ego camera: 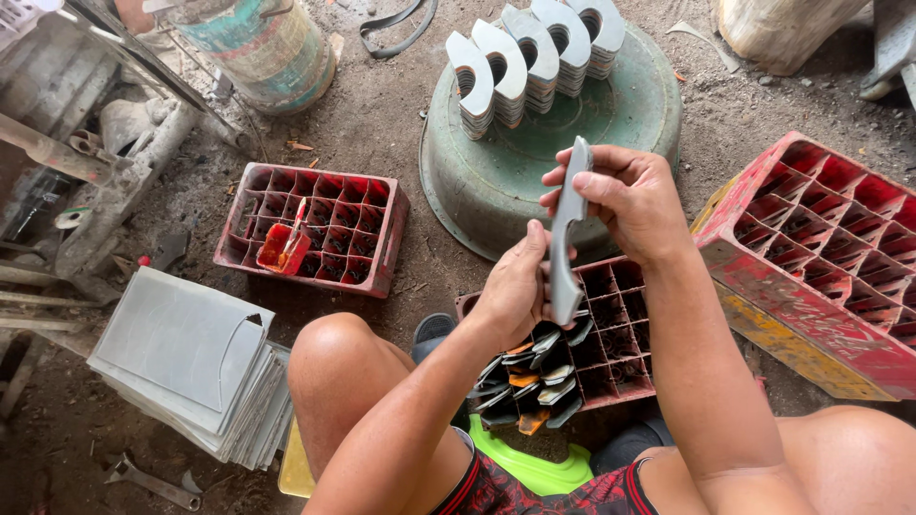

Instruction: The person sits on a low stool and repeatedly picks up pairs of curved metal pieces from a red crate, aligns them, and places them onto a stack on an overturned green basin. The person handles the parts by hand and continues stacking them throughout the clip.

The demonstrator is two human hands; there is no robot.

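Fingers (611,186) of both hands gripping metal piece (567,238)

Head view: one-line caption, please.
Left hand and right hand hold a grey metal piece above a red crate.

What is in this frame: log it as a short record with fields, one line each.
left hand: grips the lower end of a flat grey metal piece
right hand: pinches the piece's upper end
under the hands: red crate holding cut metal pieces
ahead: upturned green basin bearing stacked metal blanks
left side: second red crate; stack of grey sheets
right side: tilted red crate
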